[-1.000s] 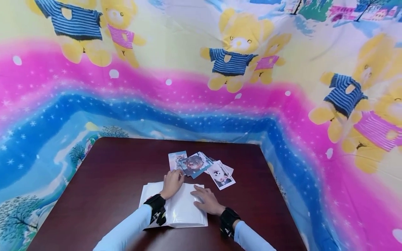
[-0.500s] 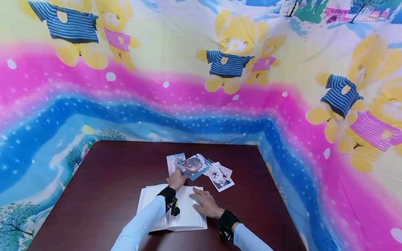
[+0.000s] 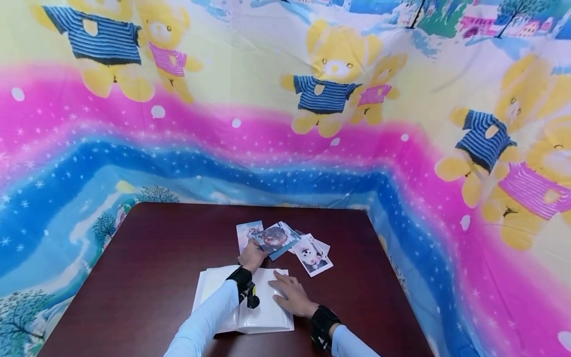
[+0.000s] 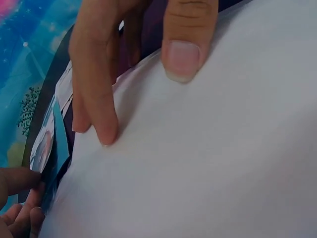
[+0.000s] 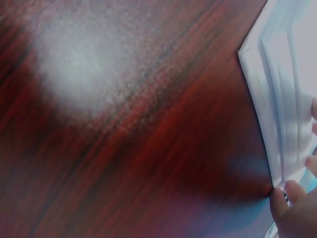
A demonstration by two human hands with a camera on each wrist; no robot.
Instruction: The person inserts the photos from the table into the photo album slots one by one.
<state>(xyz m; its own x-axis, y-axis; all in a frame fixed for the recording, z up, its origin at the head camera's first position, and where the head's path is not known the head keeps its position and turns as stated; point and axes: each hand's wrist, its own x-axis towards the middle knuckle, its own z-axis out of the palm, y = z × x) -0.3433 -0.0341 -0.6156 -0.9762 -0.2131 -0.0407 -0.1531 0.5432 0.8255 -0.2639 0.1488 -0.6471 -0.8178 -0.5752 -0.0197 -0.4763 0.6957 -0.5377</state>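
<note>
An open album (image 3: 265, 321) with white, glossy pages lies on the table in the head view. My left hand (image 3: 253, 256) reaches past its top edge and pinches the near corner of a photo (image 3: 274, 237) of a brown animal with a blue-green border. In the left wrist view, the left fingers (image 4: 22, 181) are at that photo's edge. My right hand (image 3: 292, 295) rests on the right page, fingers spread. Its thumb and fingers show over the white page (image 4: 198, 148) there. The right wrist view has fingertips at the album's layered page edge (image 5: 270, 99).
Other photos overlap the held one: a pale one (image 3: 244, 233) on the left and one of a white dog (image 3: 312, 255) on the right. They lie on the dark red-brown table (image 3: 147, 258). A printed bear cloth (image 3: 267, 139) hangs behind the table.
My left hand has moved from the album's top edge forward and right to the photo's corner, which it now pinches. The right hand stays on the page.
</note>
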